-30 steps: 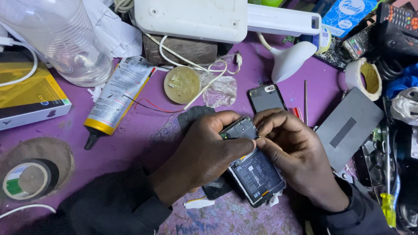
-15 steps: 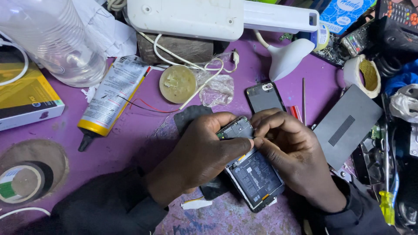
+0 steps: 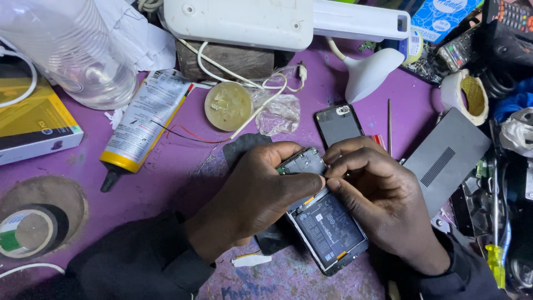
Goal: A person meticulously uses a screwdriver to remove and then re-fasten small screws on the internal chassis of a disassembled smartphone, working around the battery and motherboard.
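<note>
An opened phone [image 3: 327,228] lies back-up on the purple table [image 3: 177,183], its dark battery and top circuit board exposed. My left hand [image 3: 261,194] grips the phone's upper part, thumb laid across its middle. My right hand [image 3: 383,200] holds the phone's right side, its fingertips pinched at the edge next to my left thumb. Whether a small tool or part sits between those fingertips is hidden. A dark phone back cover [image 3: 338,125] lies just above my hands.
A glue tube [image 3: 141,125] lies at the left, beside a clear plastic bottle [image 3: 72,50] and a yellow box [image 3: 30,119]. A round disc [image 3: 227,105], white cable [image 3: 244,83], white lamp [image 3: 288,22], grey flat case [image 3: 444,158], tape rolls [image 3: 466,94] and tools crowd the edges.
The view has shifted slightly. My hands stay on the phone with only small finger movements; the phone has not moved on the table.
</note>
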